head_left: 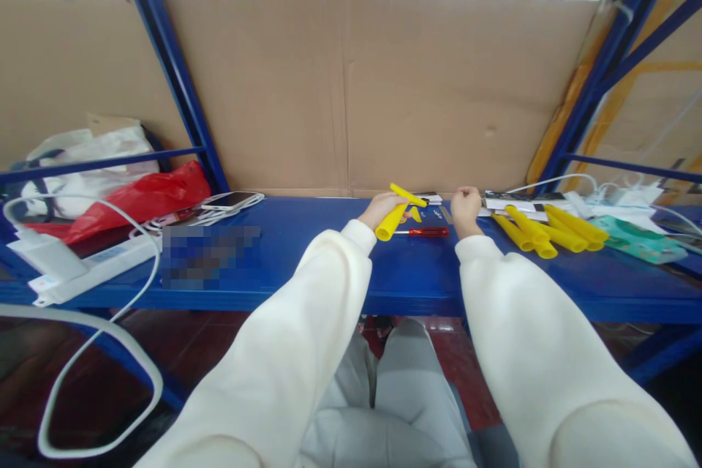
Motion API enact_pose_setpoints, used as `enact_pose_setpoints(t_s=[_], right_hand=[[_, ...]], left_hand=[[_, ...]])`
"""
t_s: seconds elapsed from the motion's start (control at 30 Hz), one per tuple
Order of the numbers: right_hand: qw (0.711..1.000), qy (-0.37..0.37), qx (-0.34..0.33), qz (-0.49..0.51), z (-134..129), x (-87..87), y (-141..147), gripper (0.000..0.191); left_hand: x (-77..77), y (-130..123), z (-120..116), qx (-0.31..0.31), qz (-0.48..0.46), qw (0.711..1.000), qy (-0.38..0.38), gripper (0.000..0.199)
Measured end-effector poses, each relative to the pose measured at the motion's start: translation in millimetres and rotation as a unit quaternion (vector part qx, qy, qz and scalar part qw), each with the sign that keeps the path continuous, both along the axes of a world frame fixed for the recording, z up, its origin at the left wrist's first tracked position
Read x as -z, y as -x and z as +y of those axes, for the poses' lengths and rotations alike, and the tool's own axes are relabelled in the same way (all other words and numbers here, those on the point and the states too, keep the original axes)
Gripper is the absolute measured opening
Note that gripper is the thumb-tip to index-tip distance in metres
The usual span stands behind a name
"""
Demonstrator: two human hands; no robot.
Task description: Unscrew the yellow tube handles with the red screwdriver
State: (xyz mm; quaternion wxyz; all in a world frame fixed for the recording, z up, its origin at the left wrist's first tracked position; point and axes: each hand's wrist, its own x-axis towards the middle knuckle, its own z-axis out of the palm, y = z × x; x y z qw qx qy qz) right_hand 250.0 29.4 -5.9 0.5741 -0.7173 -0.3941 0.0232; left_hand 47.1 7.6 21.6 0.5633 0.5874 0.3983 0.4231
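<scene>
My left hand (379, 209) is closed around a yellow tapered tube (390, 224), its wide round end facing me. A narrower yellow piece (409, 195) with a dark tip crosses above the tube; I cannot tell whether the two are joined. My right hand (465, 208) is curled up just to the right, and whatever its fingers hold is hidden. Between the hands, a screwdriver (428, 232) with a red handle lies on the blue table (307, 256). A small yellow piece (415, 214) lies behind it, by a dark printed item (435, 216).
Several yellow tubes (570, 228) lie in a pile at right, beside a green plastic packet (639, 238) and white cables. At left are a white power strip (104, 270), a red bag (148, 197) and a phone (233, 200). Cardboard (345, 95) stands behind the table.
</scene>
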Motion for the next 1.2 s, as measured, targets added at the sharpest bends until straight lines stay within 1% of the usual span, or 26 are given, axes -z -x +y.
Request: enact_pose_setpoints(t_s=[0.1,0.17,0.27,0.37,0.43,0.5,0.57,0.63,0.67,0.7,0.73,0.8,0.87,0.93,0.97,1.03,1.1,1.2], right_hand=[[0.995,-0.09,0.03,0.021,2.7,0.1,-1.8,0.029],[0.991,-0.127,0.042,0.019,4.0,0.8,-2.0,0.026],[0.989,-0.139,0.042,0.005,3.6,1.2,-0.6,0.024],[0.993,-0.115,0.036,-0.006,-0.1,-0.9,1.8,0.028],[0.995,-0.092,0.035,-0.013,-3.3,-3.3,3.3,0.033],[0.998,-0.058,0.027,-0.025,-5.5,-5.0,4.8,0.037],[0.999,0.004,-0.012,-0.046,-6.1,-4.9,7.3,0.04],[0.988,0.093,-0.087,-0.091,-5.8,-3.1,11.7,0.039],[0.974,0.141,-0.129,-0.124,-5.8,-2.0,14.8,0.038],[0.955,0.186,-0.165,-0.162,-6.1,-1.1,18.4,0.038],[0.934,0.225,-0.193,-0.2,-6.8,-0.5,22.4,0.039],[0.894,0.28,-0.228,-0.265,-9.4,-0.5,30.3,0.042],[0.867,0.308,-0.244,-0.307,-12.6,-2.0,36.8,0.044],[0.85,0.325,-0.246,-0.335,-15.0,-3.7,41.3,0.044],[0.844,0.331,-0.242,-0.346,-15.7,-4.3,42.9,0.042],[0.837,0.339,-0.227,-0.364,-16.1,-4.8,45.0,0.04],[0.831,0.348,-0.213,-0.378,-15.5,-4.8,46.3,0.043],[0.814,0.358,-0.222,-0.4,-15.2,-5.8,46.6,0.042]], left_hand=[[2.6,-31.4,-0.7,0.007,-0.035,0.998,0.054,0.015],[3.7,-45.2,-2.4,-0.001,-0.052,0.995,0.086,0.016],[4.1,-53.9,-3.7,-0.008,-0.061,0.99,0.127,0.02],[4.2,-51.3,-1.1,-0.003,-0.076,0.989,0.126,0.022],[3.2,-44.7,1.9,-0.004,-0.071,0.992,0.105,0.024],[0.5,-33.9,5.0,-0.023,-0.044,0.997,0.067,0.028],[-3.6,-18.8,8.0,-0.048,-0.021,0.999,-0.012,0.037],[-7.6,0.5,11.4,-0.071,0.013,0.99,-0.118,0.05],[-8.6,11.6,13.3,-0.087,0.041,0.98,-0.176,0.056],[-8.7,23.1,15.5,-0.109,0.08,0.963,-0.233,0.06],[-7.5,34.9,17.6,-0.134,0.128,0.939,-0.289,0.062],[-1.4,56.9,21.1,-0.169,0.232,0.879,-0.381,0.064],[8.3,73.8,22.2,-0.188,0.311,0.824,-0.434,0.064],[17.8,83.2,20.0,-0.193,0.38,0.784,-0.451,0.062],[21.5,85.2,18.0,-0.191,0.407,0.772,-0.45,0.062],[26.1,84.9,13.2,-0.182,0.444,0.757,-0.444,0.061],[27.7,81.9,9.5,-0.164,0.465,0.752,-0.437,0.06],[28.4,78.1,8.2,-0.124,0.479,0.753,-0.434,0.059]])
